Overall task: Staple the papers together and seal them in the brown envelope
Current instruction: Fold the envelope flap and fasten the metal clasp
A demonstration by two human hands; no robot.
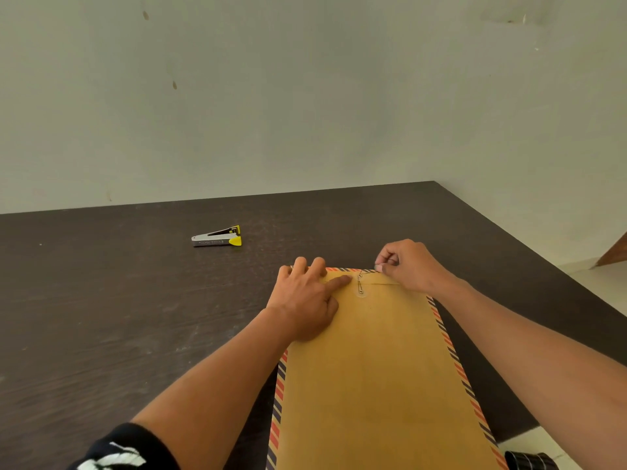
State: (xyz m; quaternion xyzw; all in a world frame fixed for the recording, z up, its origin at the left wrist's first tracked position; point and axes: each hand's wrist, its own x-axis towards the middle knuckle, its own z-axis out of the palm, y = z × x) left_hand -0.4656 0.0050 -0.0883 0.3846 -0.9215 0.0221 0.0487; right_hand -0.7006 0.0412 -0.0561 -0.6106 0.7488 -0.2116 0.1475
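A brown envelope (pixel 373 368) with red and blue striped edges lies lengthwise on the dark table (pixel 135 300), its flap folded down at the far end. A small metal clasp (pixel 360 283) sits at the middle of the flap. My left hand (pixel 305 300) lies flat on the envelope's far left corner, the thumb pressing the flap beside the clasp. My right hand (pixel 407 264) pinches a thin string or wire at the far right of the flap, which runs to the clasp. No papers are visible. A silver and yellow stapler (pixel 217 237) rests on the table, far left of the envelope.
A pale wall (pixel 305 96) rises right behind the table's far edge. The table's right edge runs diagonally past my right arm, with light floor beyond. A dark cylindrical object (pixel 529 461) shows at the bottom right, below the table.
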